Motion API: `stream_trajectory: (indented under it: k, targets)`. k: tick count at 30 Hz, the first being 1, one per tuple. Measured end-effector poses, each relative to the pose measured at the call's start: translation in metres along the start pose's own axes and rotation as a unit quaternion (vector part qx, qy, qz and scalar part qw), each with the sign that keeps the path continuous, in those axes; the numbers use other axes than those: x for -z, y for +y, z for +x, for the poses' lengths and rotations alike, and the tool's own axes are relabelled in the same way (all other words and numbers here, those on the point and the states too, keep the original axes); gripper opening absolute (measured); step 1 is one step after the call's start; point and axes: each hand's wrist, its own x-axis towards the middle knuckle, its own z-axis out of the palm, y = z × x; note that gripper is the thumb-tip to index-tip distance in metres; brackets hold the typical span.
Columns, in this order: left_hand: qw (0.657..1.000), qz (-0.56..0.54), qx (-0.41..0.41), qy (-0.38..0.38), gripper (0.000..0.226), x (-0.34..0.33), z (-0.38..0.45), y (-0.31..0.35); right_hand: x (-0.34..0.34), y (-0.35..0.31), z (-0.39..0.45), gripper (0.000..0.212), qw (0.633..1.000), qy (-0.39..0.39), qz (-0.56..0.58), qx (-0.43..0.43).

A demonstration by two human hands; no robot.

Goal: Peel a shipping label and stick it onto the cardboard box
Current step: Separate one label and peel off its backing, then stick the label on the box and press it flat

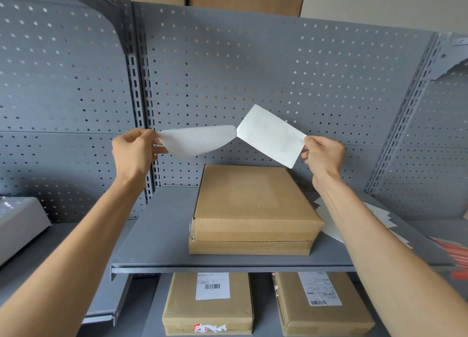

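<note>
A plain brown cardboard box [253,205] lies flat on the grey metal shelf [157,235], its top bare. Above it I hold two white sheets that still touch at one narrow edge. My left hand [134,151] pinches the curled, thin sheet [197,140]. My right hand [324,154] pinches the corner of the flatter, stiffer sheet [271,134], which shows faint print through it. Which sheet is the label and which the backing I cannot tell for sure.
A grey pegboard wall [253,70] stands behind the shelf. Loose white sheets [331,225] lie right of the box. Two labelled cardboard boxes [210,303] [321,303] sit on the lower shelf. A grey device [17,222] stands at the left.
</note>
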Motion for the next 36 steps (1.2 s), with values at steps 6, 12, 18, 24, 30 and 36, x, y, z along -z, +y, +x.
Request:
stream_trajectory:
  k: [6,12,18,24,30,36]
  targets:
    - [0.997,-0.041,-0.025,0.06,0.015,0.015,0.006,0.011,0.002,-0.002,0.0,0.019,1.0,0.003,0.005,0.009]
    - [0.992,0.067,-0.089,0.053,0.016,0.015,0.007,0.008,-0.004,-0.004,-0.006,0.015,1.0,-0.007,0.005,0.026]
    - [0.958,0.249,-0.136,-0.037,0.018,0.007,-0.007,-0.021,-0.011,-0.007,-0.016,0.019,0.999,-0.031,0.0,0.042]
    - [0.924,0.345,-0.143,-0.088,0.016,0.001,-0.017,-0.042,-0.012,-0.008,-0.021,0.017,0.998,-0.043,-0.008,0.048]
    - [0.875,0.418,-0.187,-0.153,0.017,-0.009,-0.033,-0.058,-0.012,-0.008,-0.027,0.016,0.997,-0.054,-0.012,0.045]
    - [0.865,0.431,-0.171,-0.19,0.012,-0.016,-0.037,-0.06,-0.011,-0.01,-0.03,0.016,0.997,-0.059,-0.015,0.044]
